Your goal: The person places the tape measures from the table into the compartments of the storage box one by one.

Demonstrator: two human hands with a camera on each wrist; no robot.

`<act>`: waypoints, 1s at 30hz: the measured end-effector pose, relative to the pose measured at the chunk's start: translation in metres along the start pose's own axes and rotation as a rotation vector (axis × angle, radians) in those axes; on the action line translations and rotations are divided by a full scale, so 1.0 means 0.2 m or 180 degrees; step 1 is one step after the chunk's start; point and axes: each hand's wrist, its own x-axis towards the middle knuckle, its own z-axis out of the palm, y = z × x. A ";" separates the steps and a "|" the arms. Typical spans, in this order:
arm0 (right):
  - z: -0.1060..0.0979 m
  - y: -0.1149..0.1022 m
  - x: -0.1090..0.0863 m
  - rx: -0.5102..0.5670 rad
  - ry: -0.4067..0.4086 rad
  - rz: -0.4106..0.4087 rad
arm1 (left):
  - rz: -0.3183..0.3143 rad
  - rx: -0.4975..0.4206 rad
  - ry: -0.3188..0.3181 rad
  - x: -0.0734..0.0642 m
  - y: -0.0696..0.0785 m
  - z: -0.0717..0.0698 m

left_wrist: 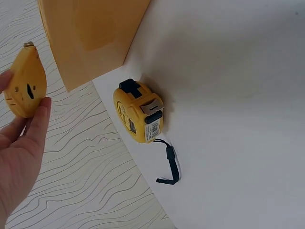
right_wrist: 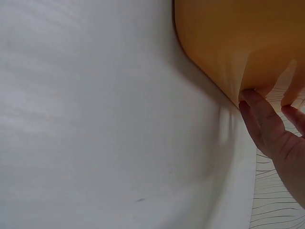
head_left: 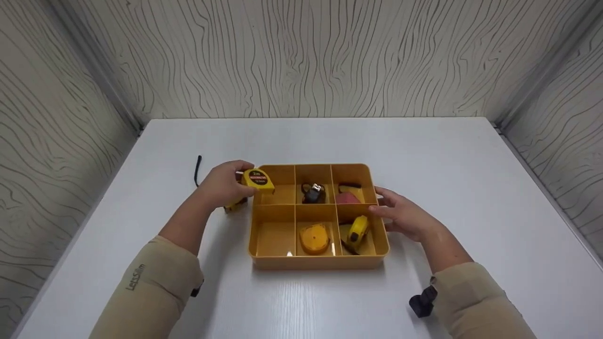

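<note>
My left hand (head_left: 224,183) pinches a yellow tape measure (head_left: 258,181) between thumb and fingers, over the rim at the back left compartment of a sectioned orange storage box (head_left: 315,262). A second yellow tape measure (left_wrist: 138,110) with a black wrist strap (left_wrist: 172,164) lies on the table left of the box, partly hidden under that hand in the head view. At the box's right side, my right hand (head_left: 405,214) holds the wall, thumb over the rim and fingers against the outside.
Inside the box lie a black tape measure (head_left: 313,194) at back middle, a pink item (head_left: 347,197) at back right, a round orange tape measure (head_left: 314,238) at front middle and a yellow one (head_left: 358,231) at front right. Wood-grain panels (head_left: 301,56) enclose the white table (head_left: 292,306).
</note>
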 end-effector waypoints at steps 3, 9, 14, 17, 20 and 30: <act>0.00 0.00 0.00 0.0006 -0.0007 -0.0011 | 0.0018 0.0049 -0.0056 0.00 0.00 0.01; 0.00 0.01 0.01 0.0056 -0.0044 -0.0045 | 0.0086 0.0070 -0.0121 0.00 -0.03 0.03; 0.00 0.01 0.00 0.0002 -0.0035 -0.0045 | 0.0043 0.0081 -0.0165 0.01 -0.04 0.04; 0.00 0.01 0.00 -0.0008 -0.0036 -0.0043 | 0.0057 0.0156 -0.0209 0.01 -0.05 0.04; 0.01 0.00 0.00 0.0006 -0.0040 -0.0029 | 0.0069 0.0239 -0.0239 0.02 -0.05 0.04; 0.00 0.00 -0.01 -0.0006 -0.0012 -0.0002 | 0.0046 0.0246 -0.0245 0.03 -0.04 0.06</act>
